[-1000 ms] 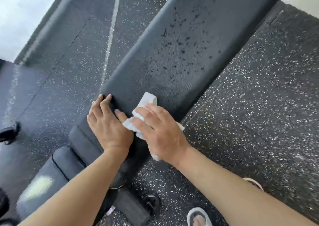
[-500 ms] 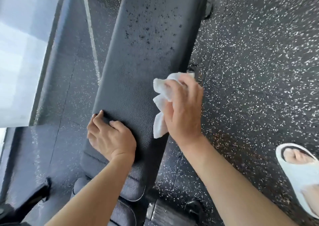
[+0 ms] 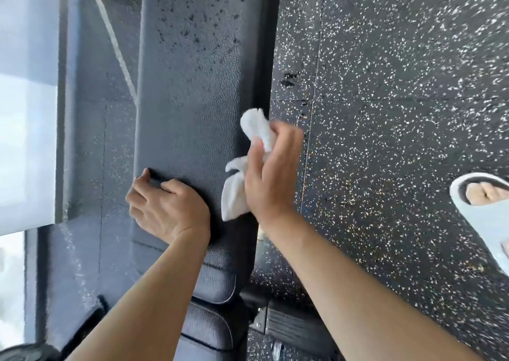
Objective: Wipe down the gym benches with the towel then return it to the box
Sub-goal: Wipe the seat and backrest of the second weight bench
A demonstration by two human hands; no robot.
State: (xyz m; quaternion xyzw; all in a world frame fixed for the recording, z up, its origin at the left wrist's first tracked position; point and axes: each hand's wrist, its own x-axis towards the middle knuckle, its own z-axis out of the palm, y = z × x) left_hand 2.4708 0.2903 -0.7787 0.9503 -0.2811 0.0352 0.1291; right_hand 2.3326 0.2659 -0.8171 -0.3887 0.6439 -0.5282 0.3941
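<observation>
The far end of the long black padded gym bench [image 3: 198, 90] runs out past the top edge, and its near end disappears under the two forearms, so the full length of this desk cannot be seen. Its frame shows only as dark metal parts low in the view, hard to make out. A white slide sandal [image 3: 487, 217] with toes showing is cut off at the right edge. The left side is washed out by pale glare, and what lies there cannot be told.

Counted: one bench, one towel, two hands, one sandal. Many dark droplet specks dot the far half of the pad.

The right hand [image 3: 271, 178] holds the crumpled white cloth towel [image 3: 248, 156] at the bench's right edge, fingers curled over it with its grip clamped on the cloth; one bunched end sticks up above the fingers and a loose tail hangs below the palm onto the pad. The left hand [image 3: 168, 206] rests on the pad near its left edge, fingers bent, fingertips hooked over the side, gripping the bench edge. The black rubber floor flecked with white [image 3: 399, 98] lies to the right.
</observation>
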